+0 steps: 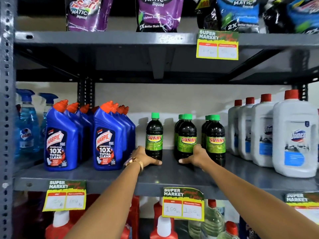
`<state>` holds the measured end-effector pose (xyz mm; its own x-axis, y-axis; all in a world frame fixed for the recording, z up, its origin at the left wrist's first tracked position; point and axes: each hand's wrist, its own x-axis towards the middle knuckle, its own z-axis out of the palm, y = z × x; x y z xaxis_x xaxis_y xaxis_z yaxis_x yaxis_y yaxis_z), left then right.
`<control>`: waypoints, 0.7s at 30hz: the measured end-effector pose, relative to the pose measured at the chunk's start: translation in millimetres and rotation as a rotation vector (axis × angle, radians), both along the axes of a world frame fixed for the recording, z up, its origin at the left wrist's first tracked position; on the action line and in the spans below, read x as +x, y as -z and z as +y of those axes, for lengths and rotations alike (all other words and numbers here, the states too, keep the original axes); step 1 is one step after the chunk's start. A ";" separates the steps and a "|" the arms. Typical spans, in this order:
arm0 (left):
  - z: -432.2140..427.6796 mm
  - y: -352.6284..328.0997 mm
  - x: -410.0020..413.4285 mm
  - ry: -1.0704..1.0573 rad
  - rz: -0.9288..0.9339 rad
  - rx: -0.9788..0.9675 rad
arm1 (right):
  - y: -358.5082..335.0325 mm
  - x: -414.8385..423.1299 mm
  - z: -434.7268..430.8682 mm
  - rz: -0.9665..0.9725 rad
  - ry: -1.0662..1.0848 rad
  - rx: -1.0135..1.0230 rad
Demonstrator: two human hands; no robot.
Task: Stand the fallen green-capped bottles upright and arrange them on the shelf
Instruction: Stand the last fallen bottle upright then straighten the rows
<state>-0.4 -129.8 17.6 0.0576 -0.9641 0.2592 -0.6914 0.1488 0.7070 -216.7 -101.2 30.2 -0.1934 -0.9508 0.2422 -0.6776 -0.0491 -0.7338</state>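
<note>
Several dark bottles with green caps and green "Sunny" labels stand upright on the grey middle shelf (172,176). The left one (154,135) stands alone, and my left hand (145,156) wraps around its base. A middle pair (187,135) stands one behind the other; my right hand (198,156) grips the front one low down, thumb stretched along the shelf. A further pair (215,140) stands just right of that hand. No green-capped bottle lies on its side in view.
Blue Harpic bottles (107,140) crowd the shelf on the left, with blue spray bottles (27,125) beyond. White red-capped Domex bottles (293,140) line the right. Price tags (183,204) hang from the shelf edge. Detergent pouches (158,12) sit above, and red bottles (58,225) below.
</note>
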 end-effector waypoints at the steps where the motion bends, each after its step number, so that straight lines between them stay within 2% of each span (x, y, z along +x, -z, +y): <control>1: -0.7 2.1 2.5 0.008 0.023 -0.009 | 0.7 0.8 -4.6 0.004 -0.001 -0.009; 9: -9.1 8.1 8.0 0.091 0.119 -0.013 | 10.8 -2.5 -17.4 -0.015 -0.013 -0.071; 21: -13.7 10.2 8.1 0.139 0.099 -0.015 | 12.2 -4.8 -12.8 0.013 -0.041 -0.065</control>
<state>7.7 -143.5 7.4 -0.0500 -0.9606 0.2735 -0.5902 0.2493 0.7678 -221.5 -114.0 18.0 -0.1507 -0.9401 0.3056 -0.6835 -0.1243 -0.7193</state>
